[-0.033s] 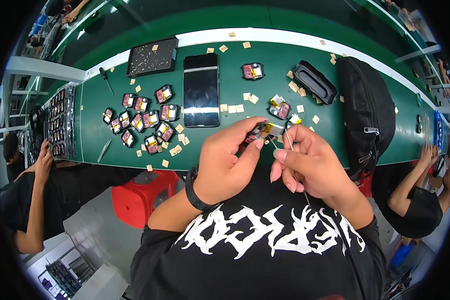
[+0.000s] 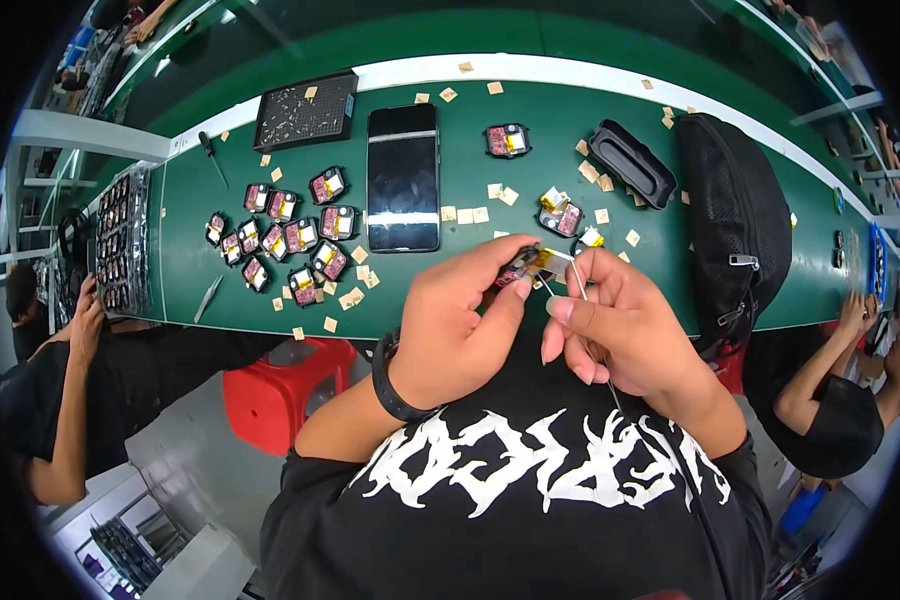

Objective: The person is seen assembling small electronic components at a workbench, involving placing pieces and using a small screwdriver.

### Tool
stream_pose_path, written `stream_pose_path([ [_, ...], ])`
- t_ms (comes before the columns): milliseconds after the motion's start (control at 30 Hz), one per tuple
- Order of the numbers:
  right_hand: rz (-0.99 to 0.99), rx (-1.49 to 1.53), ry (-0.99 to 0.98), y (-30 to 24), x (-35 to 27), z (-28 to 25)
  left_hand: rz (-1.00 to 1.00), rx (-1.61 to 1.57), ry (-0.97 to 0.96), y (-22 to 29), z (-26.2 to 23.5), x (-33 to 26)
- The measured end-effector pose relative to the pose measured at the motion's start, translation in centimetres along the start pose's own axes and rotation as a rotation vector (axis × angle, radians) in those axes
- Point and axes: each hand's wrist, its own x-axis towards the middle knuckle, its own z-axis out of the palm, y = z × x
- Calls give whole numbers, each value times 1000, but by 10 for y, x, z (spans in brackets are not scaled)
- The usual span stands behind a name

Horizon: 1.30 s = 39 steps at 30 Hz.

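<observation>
Over the near edge of the green table [image 2: 530, 110], my left hand [image 2: 455, 325] pinches a small dark module [image 2: 523, 266] with red and yellow parts between thumb and fingers. My right hand [image 2: 630, 330] holds thin metal tweezers [image 2: 578, 285], whose tips touch the module's right side. A black band circles my left wrist. Two similar modules [image 2: 560, 215] lie on the table just beyond my hands. My fingers hide the module's lower side.
A black phone [image 2: 403, 178] lies at centre with a black parts tray [image 2: 305, 110] beyond it. Several modules [image 2: 280, 235] and tan paper squares sit at the left. At the right are a black oblong case [image 2: 632, 163] and a black bag [image 2: 735, 215]. Other people sit on both sides.
</observation>
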Motion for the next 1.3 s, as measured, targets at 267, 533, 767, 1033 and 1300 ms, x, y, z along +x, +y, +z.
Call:
stream_pose_path([
  [267,-118,148,72,12,2,4,-73,-41,1,9,0,-3],
  [533,-557,-162,72,30,-3,-7,-278,-396,-101,28,-12,-10],
  [767,-1224,-1182,37,-13,2,-26,-197,-119,-104,34,-8,-11],
  [1033,-1200,-1292,72,-17,2,-19,-169,-49,-85,31,-1,-8],
  [1300,-750,-862,245,4,-2,-6,-90,11,-22,17,3,-6],
])
